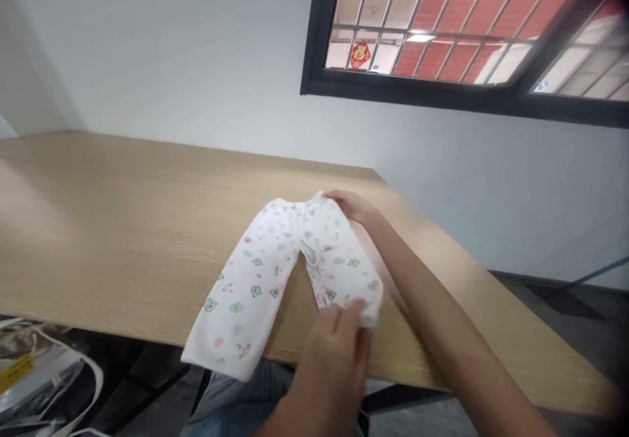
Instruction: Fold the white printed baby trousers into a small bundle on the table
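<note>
A pair of small white baby pants [265, 273], printed with green, pink and yellow animal figures, is spread on the table with the waistband away from me. The left-side leg hangs a little over the near table edge. My right hand [351, 206] reaches to the far right corner of the waistband, its fingers closed on the fabric there. Over the cuff of the right-side leg is my left hand [337, 352], smeared by motion; its fingertips overlap the cloth, but whether they grip it I cannot tell.
The light wooden table [122, 227] runs up to a white wall [196, 63] with a barred, dark-framed window [442, 31]. At the lower left, below the table edge, lies a pile of clear plastic packaging [34, 384] with a white strap.
</note>
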`<state>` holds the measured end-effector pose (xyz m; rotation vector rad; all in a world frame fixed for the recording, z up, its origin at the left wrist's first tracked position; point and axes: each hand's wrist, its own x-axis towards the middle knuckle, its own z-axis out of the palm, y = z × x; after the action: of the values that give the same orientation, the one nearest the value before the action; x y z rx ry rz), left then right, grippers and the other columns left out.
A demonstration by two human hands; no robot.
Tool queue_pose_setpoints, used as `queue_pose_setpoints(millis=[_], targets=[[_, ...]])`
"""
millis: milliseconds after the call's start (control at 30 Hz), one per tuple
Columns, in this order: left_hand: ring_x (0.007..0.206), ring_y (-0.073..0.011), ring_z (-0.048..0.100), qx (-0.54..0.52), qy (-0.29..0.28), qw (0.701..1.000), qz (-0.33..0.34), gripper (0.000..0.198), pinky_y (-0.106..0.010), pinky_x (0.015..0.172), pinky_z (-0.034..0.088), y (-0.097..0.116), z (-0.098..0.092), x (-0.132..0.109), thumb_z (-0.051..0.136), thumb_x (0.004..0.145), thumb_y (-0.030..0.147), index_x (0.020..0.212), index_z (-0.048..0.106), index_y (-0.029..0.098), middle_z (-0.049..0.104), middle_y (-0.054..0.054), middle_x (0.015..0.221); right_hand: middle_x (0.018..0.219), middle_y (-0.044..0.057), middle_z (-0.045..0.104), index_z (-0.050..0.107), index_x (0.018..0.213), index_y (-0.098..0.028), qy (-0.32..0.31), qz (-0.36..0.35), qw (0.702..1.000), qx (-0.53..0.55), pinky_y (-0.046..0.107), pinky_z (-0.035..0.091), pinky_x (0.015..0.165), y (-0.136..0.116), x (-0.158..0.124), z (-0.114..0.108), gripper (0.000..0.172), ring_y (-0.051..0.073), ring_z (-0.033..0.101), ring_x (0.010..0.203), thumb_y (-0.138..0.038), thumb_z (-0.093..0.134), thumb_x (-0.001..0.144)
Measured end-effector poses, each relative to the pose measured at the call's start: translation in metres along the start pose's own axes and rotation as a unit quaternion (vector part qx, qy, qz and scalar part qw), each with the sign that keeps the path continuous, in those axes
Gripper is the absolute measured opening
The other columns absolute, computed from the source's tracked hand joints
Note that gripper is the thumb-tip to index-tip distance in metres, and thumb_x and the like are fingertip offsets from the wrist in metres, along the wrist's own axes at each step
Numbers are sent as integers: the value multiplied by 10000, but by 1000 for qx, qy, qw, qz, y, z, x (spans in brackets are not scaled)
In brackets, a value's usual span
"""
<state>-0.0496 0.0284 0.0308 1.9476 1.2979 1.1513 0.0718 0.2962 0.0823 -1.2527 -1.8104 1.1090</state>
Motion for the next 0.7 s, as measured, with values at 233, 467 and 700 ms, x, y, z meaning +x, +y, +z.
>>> queue_pose_setpoints(millis=[233,467,700], targets=[[363,-146,503,56,144,965,-212,654,-227,376,436,-22,-111,-32,440,804,466,1387,264,226,506,77,461,1330,61,480,550,1189,-169,-29,-104,988,115,345,477,873,-38,-9,51,407,222,522,1111,-286,268,920],[649,-188,637,138,50,950,-277,395,-286,664,501,-70,-133,-58,346,824,445,1005,644,259,691,-3,779,1382,8,417,481,1288,-251,-182,-167,962,-113,331,435,932,-17,-20,102,468,186,445,1193,-128,368,851],[848,-220,643,123,46,951,-279,384,-286,705,490,-76,-128,-60,381,786,470,942,650,244,692,-20,979,1345,61,441,496,1270,-187,-173,-268,845,-429,405,360,951,-10,-10,123,590,225,445,1113,41,308,759]])
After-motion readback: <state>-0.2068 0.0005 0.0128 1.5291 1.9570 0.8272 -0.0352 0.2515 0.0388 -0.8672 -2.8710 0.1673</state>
